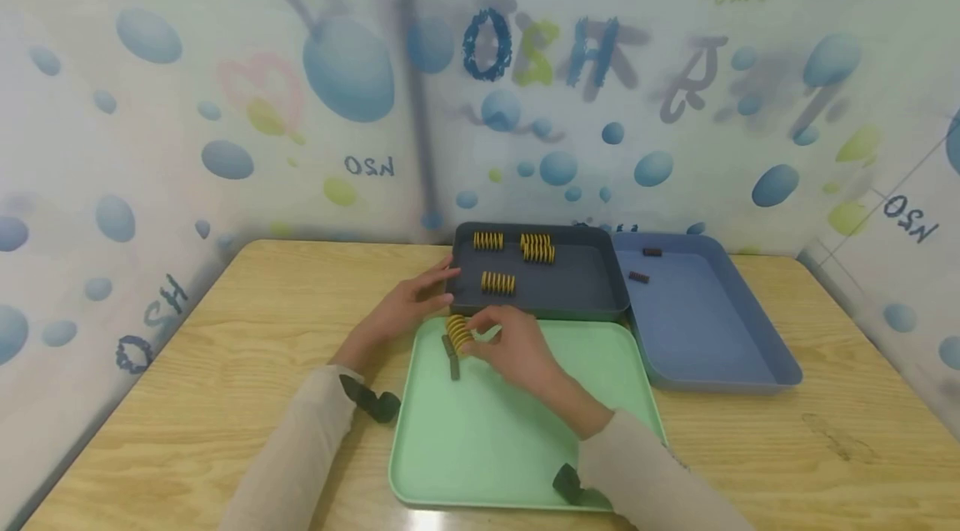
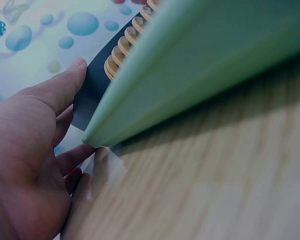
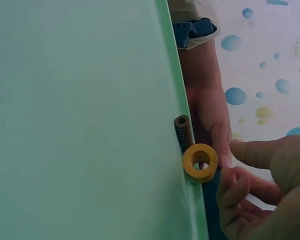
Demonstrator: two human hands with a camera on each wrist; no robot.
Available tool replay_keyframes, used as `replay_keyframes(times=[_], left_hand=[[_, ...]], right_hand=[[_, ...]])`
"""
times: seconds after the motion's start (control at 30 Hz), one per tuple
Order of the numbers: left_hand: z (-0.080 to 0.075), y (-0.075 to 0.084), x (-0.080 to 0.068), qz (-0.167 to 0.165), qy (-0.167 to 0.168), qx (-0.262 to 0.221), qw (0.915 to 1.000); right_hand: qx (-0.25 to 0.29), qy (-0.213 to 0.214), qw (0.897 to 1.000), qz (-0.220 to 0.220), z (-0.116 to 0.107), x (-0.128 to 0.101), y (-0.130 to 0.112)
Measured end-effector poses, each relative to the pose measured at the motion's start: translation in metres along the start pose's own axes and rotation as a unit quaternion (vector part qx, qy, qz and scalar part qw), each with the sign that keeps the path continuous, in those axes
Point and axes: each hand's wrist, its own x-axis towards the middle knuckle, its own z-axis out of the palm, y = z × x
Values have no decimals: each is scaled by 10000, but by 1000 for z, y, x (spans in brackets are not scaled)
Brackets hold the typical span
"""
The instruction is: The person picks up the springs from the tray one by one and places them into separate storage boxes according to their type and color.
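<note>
A yellow coil spring (image 1: 459, 334) sits at the far left corner of the green tray (image 1: 517, 439). My right hand (image 1: 517, 348) is beside it, thumb and index finger spread near its right side. In the right wrist view the fingertips stand slightly apart from the spring's yellow end ring (image 3: 200, 163). Thin dark springs (image 1: 453, 368) lie along the tray's left rim, one showing as a brown coil (image 3: 183, 131) behind the yellow one. My left hand (image 1: 405, 308) rests at the left side of the dark grey tray (image 1: 562, 289), fingers extended around the green tray's corner.
Several yellow springs (image 1: 498, 283) lie in the dark grey tray behind the green one. To the right, a blue tray (image 1: 712, 323) holds two small dark springs (image 1: 639, 277). Trays stand on a wooden table (image 1: 285, 298) against a patterned wall.
</note>
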Motion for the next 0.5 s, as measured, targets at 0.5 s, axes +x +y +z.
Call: replay_keyframes(times=[0.5], left_hand=[[0,1,1,-116,-29,24,9999]], right_hand=[[119,67,9994,309,14,9,22]])
